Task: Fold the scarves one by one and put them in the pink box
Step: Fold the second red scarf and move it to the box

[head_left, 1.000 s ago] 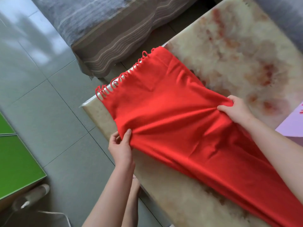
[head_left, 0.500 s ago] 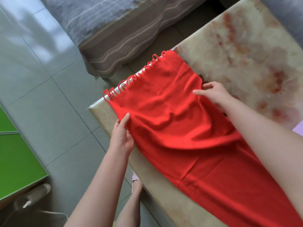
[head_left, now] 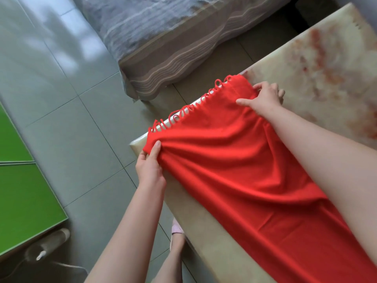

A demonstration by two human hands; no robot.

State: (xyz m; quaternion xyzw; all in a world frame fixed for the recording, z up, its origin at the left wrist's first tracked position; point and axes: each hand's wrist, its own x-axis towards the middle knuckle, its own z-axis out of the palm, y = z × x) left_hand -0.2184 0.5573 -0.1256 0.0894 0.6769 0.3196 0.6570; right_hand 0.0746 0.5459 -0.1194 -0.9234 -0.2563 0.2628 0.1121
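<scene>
Our red scarf (head_left: 234,160) lies stretched along the marble table (head_left: 318,58), its fringe (head_left: 189,109) at the table's end edge. Our left hand (head_left: 150,168) pinches the near corner (thumb on top), and our right hand (head_left: 265,99) grips the far corner, fingers curled into the cloth.

Single view, head-worn, wide-angle. Station: above the near edge of the table (head_left: 306,64), facing forward and steeply down. Range: close. The left forearm (head_left: 130,225) and right forearm (head_left: 326,160) enter from the lower edge and take up much of the lower frame. Frame is rolled: the table edge runs diagonally from lower centre to upper right. The scarf (head_left: 234,160) lies right of centre. The left half covers floor (head_left: 71,129), and a bed (head_left: 163,37) crosses the top.
</scene>
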